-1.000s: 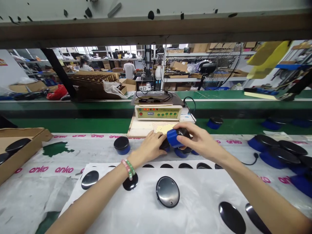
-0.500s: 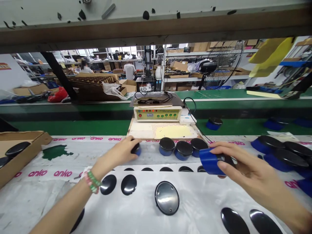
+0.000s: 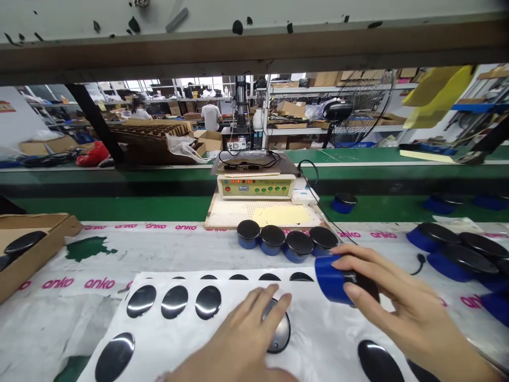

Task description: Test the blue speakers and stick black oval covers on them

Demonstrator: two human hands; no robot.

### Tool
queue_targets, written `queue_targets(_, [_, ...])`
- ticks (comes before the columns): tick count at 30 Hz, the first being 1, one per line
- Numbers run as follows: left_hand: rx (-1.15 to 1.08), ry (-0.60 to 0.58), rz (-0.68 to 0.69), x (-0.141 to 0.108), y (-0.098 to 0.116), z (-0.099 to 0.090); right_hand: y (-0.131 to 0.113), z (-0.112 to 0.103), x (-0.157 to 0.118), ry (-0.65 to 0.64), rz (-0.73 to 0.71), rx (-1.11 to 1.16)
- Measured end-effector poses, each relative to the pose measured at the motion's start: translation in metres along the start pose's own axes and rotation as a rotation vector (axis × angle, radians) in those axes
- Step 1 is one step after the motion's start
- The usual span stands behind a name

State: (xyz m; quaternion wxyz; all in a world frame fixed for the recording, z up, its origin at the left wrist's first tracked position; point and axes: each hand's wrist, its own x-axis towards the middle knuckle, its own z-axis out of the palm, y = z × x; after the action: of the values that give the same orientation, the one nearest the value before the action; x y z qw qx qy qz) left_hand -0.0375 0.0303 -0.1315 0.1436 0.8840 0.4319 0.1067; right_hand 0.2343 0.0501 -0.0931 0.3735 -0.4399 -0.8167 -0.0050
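My right hand [image 3: 397, 297] is wrapped round a blue-and-black round puck [image 3: 332, 278], tipped on its side above a white sheet [image 3: 314, 334]. Fingers stretched out, my left hand [image 3: 246, 329] lies over a black-rimmed disc with a grey metal face [image 3: 283, 334]. The hand covers much of that disc, and its thumb is out of sight. Glossy black ovals [image 3: 208, 302] sit in rows on the white sheet. Behind the sheet, several black-topped blue pucks [image 3: 299, 245] stand close together.
More blue-and-black pucks [image 3: 457, 260] crowd the right side. A cardboard box [image 3: 43, 254] holding black discs stands at left. A control box with lit buttons [image 3: 256, 187] sits behind, with a cable. Overhead runs a shelf edge [image 3: 254, 50]. Two people are far back.
My left hand has let go of a puck at the left end of the group and come down toward me onto the metal-faced disc. My right hand, still holding its puck, shifted slightly left and down.
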Motion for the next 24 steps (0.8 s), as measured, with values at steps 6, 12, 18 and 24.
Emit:
queue_targets(6, [0.095,0.404,-0.125,-0.034,-0.024,0.025,-0.052,0.040,0.011,-0.290,-0.157,0.056])
queue_targets(12, [0.093,0.247,-0.144,-0.034,-0.045,0.008,-0.086,0.079,0.025,-0.658,-0.005,0.148])
queue_targets(18, [0.305,0.579,0.061,-0.035,-0.017,0.009,-0.028,0.021,-0.011,-0.401,0.087,0.200])
queue_targets(24, [0.149,0.505,0.555,0.008,0.050,0.055,0.013,0.008,-0.080,-0.490,-0.020,0.171])
